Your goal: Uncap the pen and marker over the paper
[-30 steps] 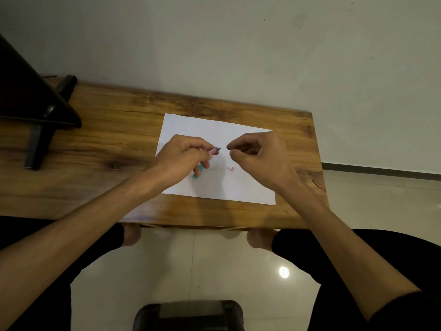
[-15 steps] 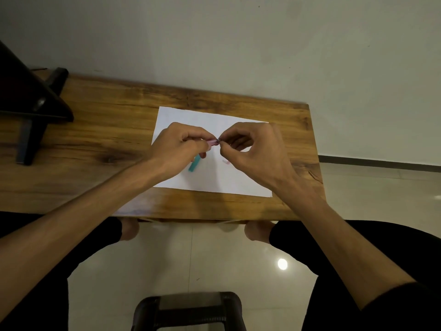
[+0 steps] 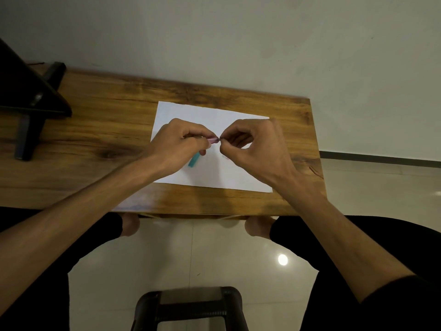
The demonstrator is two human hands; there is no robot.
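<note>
One small pink, slender piece (image 3: 213, 140) with a dark tip lies roughly level above the one white sheet of paper (image 3: 214, 115), long axis left to right and tip pointing right; it is too small to identify further. The left hand (image 3: 177, 144) pinches its left end with curled fingers, while the right hand (image 3: 257, 146) pinches at the dark tip. One teal strip (image 3: 193, 160) slants below the left hand's fingers, over the paper on the one wooden table (image 3: 95, 111).

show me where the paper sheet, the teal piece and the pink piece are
paper sheet (image 3: 214, 113), head view, bare far part.
teal piece (image 3: 193, 161), head view, its middle.
pink piece (image 3: 213, 140), head view, tip showing between the hands.
</note>
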